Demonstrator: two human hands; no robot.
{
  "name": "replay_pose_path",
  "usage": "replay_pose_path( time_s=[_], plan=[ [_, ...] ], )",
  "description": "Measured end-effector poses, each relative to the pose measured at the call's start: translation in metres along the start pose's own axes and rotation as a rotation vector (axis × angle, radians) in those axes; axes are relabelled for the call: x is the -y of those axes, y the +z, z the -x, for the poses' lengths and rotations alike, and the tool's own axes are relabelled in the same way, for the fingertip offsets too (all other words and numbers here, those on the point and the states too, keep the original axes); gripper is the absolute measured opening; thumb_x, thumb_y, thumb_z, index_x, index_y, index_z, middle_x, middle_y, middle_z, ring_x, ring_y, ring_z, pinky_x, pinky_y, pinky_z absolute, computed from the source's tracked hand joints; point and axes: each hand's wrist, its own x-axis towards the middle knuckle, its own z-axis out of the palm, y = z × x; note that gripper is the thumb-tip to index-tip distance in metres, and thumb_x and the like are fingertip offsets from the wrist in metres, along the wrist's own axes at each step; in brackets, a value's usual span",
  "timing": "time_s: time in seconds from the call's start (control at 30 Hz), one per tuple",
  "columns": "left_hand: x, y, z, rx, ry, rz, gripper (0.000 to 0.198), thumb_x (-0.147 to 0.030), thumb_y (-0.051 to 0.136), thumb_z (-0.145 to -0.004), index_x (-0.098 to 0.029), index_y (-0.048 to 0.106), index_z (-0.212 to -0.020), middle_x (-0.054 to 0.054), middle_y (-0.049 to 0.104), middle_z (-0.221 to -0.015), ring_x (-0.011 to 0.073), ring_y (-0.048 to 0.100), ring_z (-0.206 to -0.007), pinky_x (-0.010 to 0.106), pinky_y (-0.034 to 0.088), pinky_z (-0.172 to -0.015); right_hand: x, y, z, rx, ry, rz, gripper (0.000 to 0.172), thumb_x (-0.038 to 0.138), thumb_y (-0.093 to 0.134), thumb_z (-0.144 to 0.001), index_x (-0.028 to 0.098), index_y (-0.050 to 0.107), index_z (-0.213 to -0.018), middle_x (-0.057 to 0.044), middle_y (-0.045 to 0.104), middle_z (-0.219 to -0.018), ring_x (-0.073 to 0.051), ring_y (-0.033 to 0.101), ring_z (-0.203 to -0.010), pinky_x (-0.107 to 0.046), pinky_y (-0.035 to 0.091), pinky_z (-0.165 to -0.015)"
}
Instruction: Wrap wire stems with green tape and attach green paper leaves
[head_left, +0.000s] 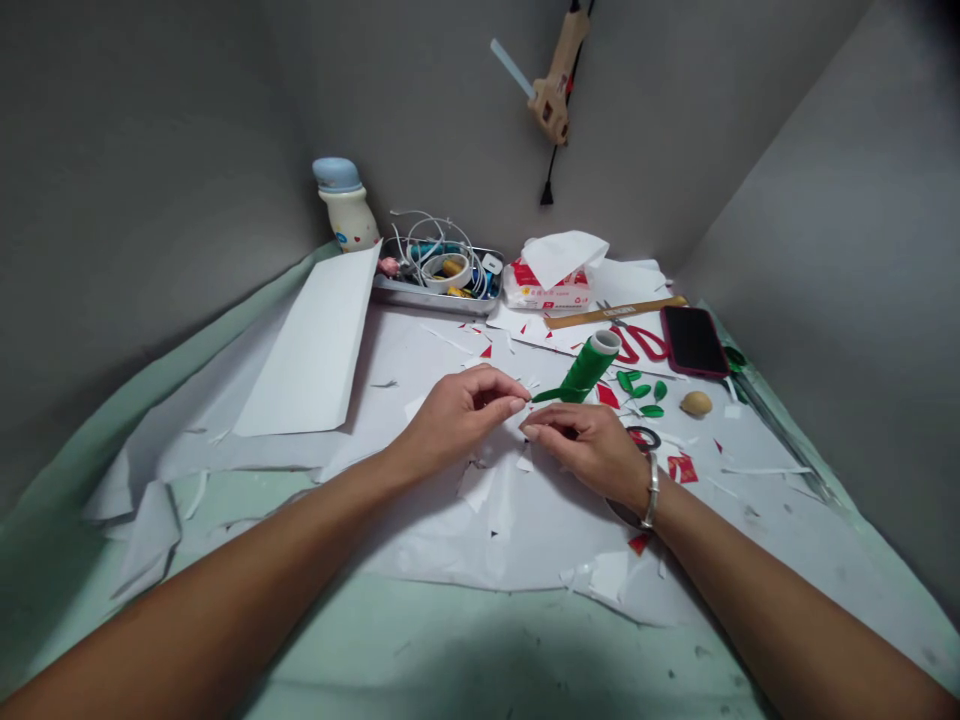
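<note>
A narrow green leaf-shaped piece [553, 395] juts from the pinched fingertips of my left hand [486, 402]. Just below and to the right, my right hand [589, 440] is closed with thumb and forefinger together; anything between them is too small to make out. Behind the green piece, a spool of green thread [589, 368] stands tilted on the white paper. Several small green leaves [652, 410] lie to the right of the spool. Near my right wrist is a dark ring-shaped handle [645, 437], partly hidden.
Red-handled scissors [649, 343], a phone [695, 340], a ruler [615, 312] and a tissue pack [547, 285] lie at the back right. A metal tray [435, 298] of spools, a bottle [349, 210] and folded white card [311, 350] are further left. A glue gun [555, 95] hangs above.
</note>
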Motion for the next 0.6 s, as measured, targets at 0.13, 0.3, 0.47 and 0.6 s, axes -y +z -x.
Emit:
replay_pose_path(
  time_s=[0.13, 0.3, 0.47, 0.6],
  plan=[
    [-0.0007, 0.0006, 0.0003, -0.049, -0.026, 0.031, 0.013, -0.026, 0.060, -0.083, -0.015, 0.068, -0.086, 0.002, 0.065, -0.083, 0.0112, 0.054, -0.068, 0.026, 0.043, -0.064, 0.0033, 0.0012, 0.0012, 0.042, -0.057, 0.023, 0.016, 0.027, 0.060, -0.087, 0.022, 0.075, -0.092, -0.005, 0.074, -0.092, -0.017, 0.067, -0.080, -0.030, 0.053, -0.072],
    [-0.0021, 0.0019, 0.0009, -0.131, -0.027, -0.020, 0.013, -0.026, 0.059, -0.084, -0.016, 0.068, -0.086, 0.002, 0.064, -0.078, 0.0113, 0.053, -0.065, 0.026, 0.043, -0.063, 0.0021, 0.0002, 0.0003, -0.080, -0.084, 0.016, 0.036, 0.035, 0.072, -0.079, 0.021, 0.066, -0.112, -0.009, 0.063, -0.110, -0.020, 0.061, -0.093, -0.029, 0.055, -0.065],
    [-0.0030, 0.0033, 0.0016, -0.156, -0.015, -0.057, 0.013, -0.024, 0.058, -0.084, -0.016, 0.067, -0.084, 0.002, 0.065, -0.081, 0.0116, 0.053, -0.066, 0.026, 0.043, -0.065, 0.0058, -0.0026, 0.0008, -0.250, -0.091, 0.009, 0.031, 0.031, 0.066, -0.083, 0.022, 0.064, -0.113, -0.008, 0.058, -0.110, -0.020, 0.058, -0.097, -0.031, 0.055, -0.073],
    [-0.0048, 0.0050, 0.0027, -0.143, 0.006, -0.079, 0.012, -0.023, 0.057, -0.084, -0.016, 0.068, -0.083, 0.002, 0.064, -0.083, 0.0116, 0.053, -0.067, 0.026, 0.043, -0.066, 0.0073, -0.0040, 0.0017, -0.328, -0.056, -0.022, 0.031, 0.022, 0.058, -0.085, 0.024, 0.063, -0.116, -0.006, 0.059, -0.108, -0.018, 0.058, -0.095, -0.032, 0.052, -0.076]
  ],
)
